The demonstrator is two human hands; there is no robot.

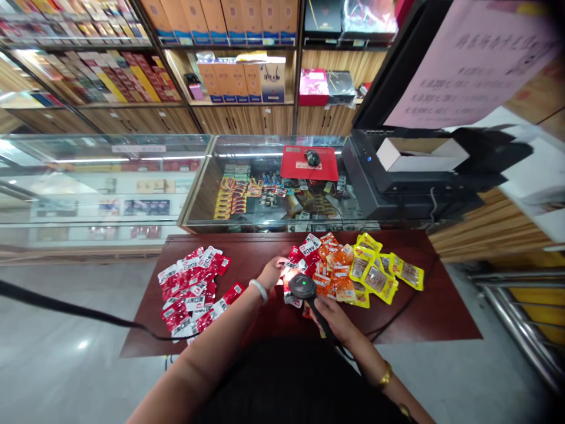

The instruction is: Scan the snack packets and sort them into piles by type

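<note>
My right hand (333, 317) is wrapped round the handle of a black barcode scanner (303, 286), which shows a small green light. The scanner's head casts a bright glow over red and white snack packets (309, 250) beneath it. At the left edge of that pile, my left hand (271, 272) pinches the edge of one red and white packet (289, 265). Orange packets (338, 274) lie just right of the scanner, and yellow packets (379, 280) spread beyond them. A separate heap of red and white packets (194, 288) lies on the table's left side.
The dark red table (424, 324) stands against a glass display counter (198, 182). A red mat (291, 168) with a computer mouse (312, 157) lies on the counter. To the right are a dark register machine (375, 194) and a metal rack (516, 318). Black cables cross the table.
</note>
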